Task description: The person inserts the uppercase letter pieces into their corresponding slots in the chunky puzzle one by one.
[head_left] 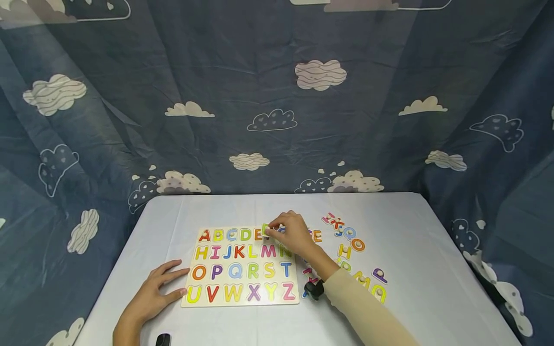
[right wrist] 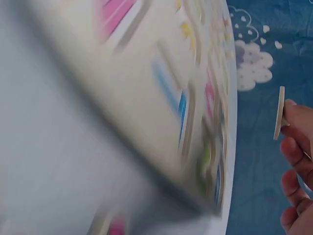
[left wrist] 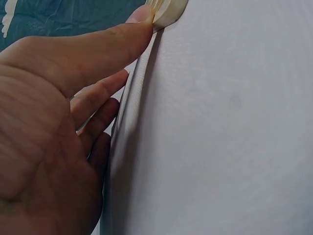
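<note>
We saw the right hand [head_left: 291, 233] pinching a green letter piece [head_left: 264, 230], unreadable under the fingers, at the far edge of the alphabet board [head_left: 279, 293], right of its middle. Our left hand [head_left: 148, 294] touched the board's left edge near the close corner, thumb and fingers apart. We judged the work barely begun: the top row's first few letters seemed seated, while the lower rows looked bare. Loose letters, including an orange O [head_left: 358, 245] and a purple P [head_left: 380, 275], remained past the board's right edge.
</note>
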`<state>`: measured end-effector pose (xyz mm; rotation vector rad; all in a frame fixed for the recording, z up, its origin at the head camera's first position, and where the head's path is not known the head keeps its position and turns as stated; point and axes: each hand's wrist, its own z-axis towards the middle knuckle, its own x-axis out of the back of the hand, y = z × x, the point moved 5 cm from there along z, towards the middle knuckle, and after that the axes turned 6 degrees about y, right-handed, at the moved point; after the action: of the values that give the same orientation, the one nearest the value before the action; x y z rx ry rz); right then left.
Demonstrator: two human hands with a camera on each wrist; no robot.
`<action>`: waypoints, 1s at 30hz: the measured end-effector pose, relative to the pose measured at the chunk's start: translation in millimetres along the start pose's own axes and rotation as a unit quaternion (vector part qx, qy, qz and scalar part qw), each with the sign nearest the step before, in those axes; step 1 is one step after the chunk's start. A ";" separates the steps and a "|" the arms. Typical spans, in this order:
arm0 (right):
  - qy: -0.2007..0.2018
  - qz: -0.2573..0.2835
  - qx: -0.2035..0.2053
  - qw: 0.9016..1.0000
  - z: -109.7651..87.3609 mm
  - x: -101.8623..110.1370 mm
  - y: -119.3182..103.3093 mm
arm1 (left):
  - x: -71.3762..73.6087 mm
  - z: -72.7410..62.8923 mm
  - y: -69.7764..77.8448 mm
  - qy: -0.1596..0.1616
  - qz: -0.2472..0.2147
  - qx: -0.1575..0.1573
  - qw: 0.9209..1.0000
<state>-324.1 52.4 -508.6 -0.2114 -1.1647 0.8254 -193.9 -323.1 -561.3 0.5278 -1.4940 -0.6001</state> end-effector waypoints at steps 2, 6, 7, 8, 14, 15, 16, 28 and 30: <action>-0.001 -0.010 0.002 1.000 4.4 -8.5 -7.9 | 0.1 0.6 -0.6 0.001 -0.001 0.003 1.000; -0.005 -0.024 -0.003 1.000 12.1 -25.9 -18.3 | 0.5 0.8 0.8 0.001 -0.014 0.012 1.000; -0.008 -0.027 -0.006 1.000 13.7 -30.3 -19.9 | 0.6 0.6 1.3 0.001 -0.018 0.014 1.000; -0.010 -0.030 -0.010 0.999 15.2 -34.7 -21.3 | 0.7 0.4 1.8 0.001 -0.021 0.015 1.000; -0.016 -0.042 -0.029 0.999 22.0 -56.1 -27.0 | 2.1 0.3 3.4 0.004 -0.016 0.017 1.000; -0.016 -0.043 -0.031 0.998 22.8 -58.9 -27.7 | 2.6 0.4 3.3 0.003 -0.016 0.019 1.000; -0.016 -0.045 -0.032 0.998 23.1 -61.2 -27.8 | 2.5 0.6 3.2 0.002 -0.015 0.021 1.000; -0.040 -0.059 -0.060 0.996 23.4 -79.5 -26.0 | 1.9 1.4 2.1 -0.003 0.000 0.031 1.000; -0.041 -0.059 -0.062 0.995 23.6 -80.9 -26.0 | 1.7 1.7 1.2 -0.001 -0.004 0.030 1.000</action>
<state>-344.5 -26.0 -543.5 -0.2100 -1.2954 0.6632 -195.6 -323.3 -559.2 0.5792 -1.5168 -0.5630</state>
